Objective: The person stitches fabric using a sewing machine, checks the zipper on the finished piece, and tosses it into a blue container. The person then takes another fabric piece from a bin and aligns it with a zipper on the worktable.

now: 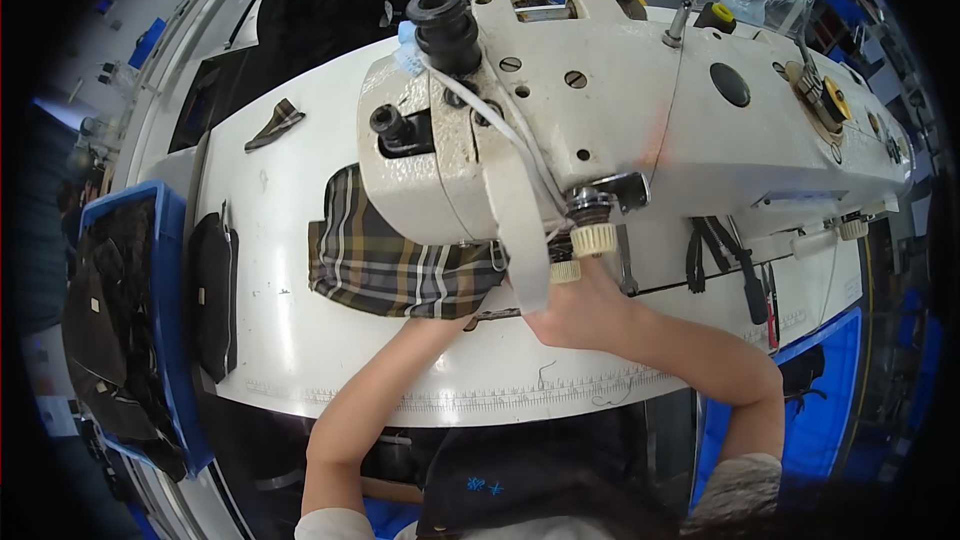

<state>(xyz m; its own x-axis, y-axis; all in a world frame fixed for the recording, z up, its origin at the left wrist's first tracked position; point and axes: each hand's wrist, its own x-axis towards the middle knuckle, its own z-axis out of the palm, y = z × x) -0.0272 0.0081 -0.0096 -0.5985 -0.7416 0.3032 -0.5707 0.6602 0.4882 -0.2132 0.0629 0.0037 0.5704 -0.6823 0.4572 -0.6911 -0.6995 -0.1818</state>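
A white industrial sewing machine [620, 110] spans the table above both hands. Brown, black and white plaid fabric [400, 265] lies under the machine head at its left end. My left hand [450, 328] reaches beneath this fabric, which covers its fingers. Close beside the needle area is my right hand [580, 312], bent at the wrist. Its fingers are hidden behind the machine's dials and a pale strap [520, 240]. Between the two wrists a narrow dark edge shows, too small to make out.
A small plaid scrap [275, 126] and a black zippered pouch [213, 295] lie on the left. Beyond them stands a blue bin [175, 320] of black pouches. Black zipper tape [715, 250] and a red-handled tool [771, 305] lie right. Another blue bin [845, 380] sits below the right edge.
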